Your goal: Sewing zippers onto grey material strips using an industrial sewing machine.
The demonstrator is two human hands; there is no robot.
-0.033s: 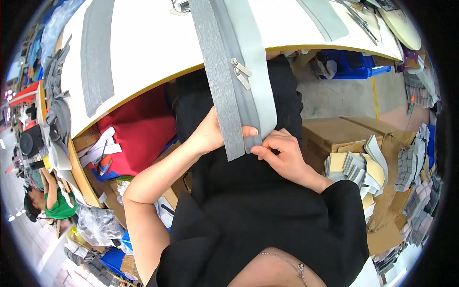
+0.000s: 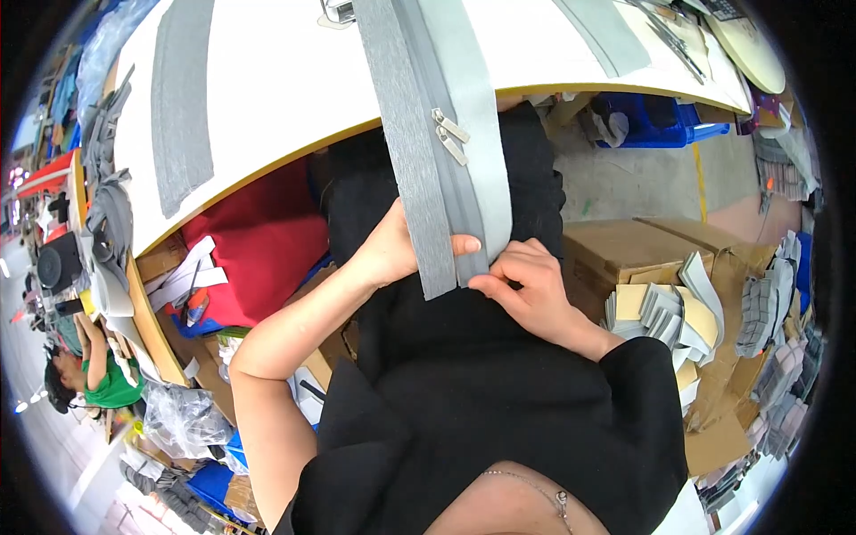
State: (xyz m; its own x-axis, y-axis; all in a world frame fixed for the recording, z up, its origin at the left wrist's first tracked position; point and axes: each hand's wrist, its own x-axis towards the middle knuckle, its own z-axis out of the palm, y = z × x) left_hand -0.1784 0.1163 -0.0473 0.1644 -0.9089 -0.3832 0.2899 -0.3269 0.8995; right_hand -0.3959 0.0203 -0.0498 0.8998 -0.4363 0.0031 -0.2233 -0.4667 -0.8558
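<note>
A long zipper strip [image 2: 437, 147] hangs from the table edge over my lap, with a darker grey fabric band [image 2: 406, 143] on its left and a pale grey band [image 2: 481, 134] on its right. Two metal zipper pulls [image 2: 450, 136] lie on the zipper partway down. My left hand [image 2: 397, 245] grips the strip near its lower end, thumb on top and fingers hidden behind. At the lower right corner, my right hand [image 2: 528, 281] pinches the zipper end and the pale band's edge between thumb and curled fingers.
On the white table [image 2: 285, 62] lie another grey strip [image 2: 183, 107] and a pale strip [image 2: 606, 36]. A metal sewing-machine part [image 2: 337, 12] touches the strip's far end. Cardboard boxes [image 2: 633, 250] with fabric pieces stand right; red cloth [image 2: 263, 250] hangs left. A person in green [image 2: 114, 385] works far left.
The pale band's lower right edge has shifted slightly left beside my right hand. Both hands stay nearly in place, still holding the zipper strip.
</note>
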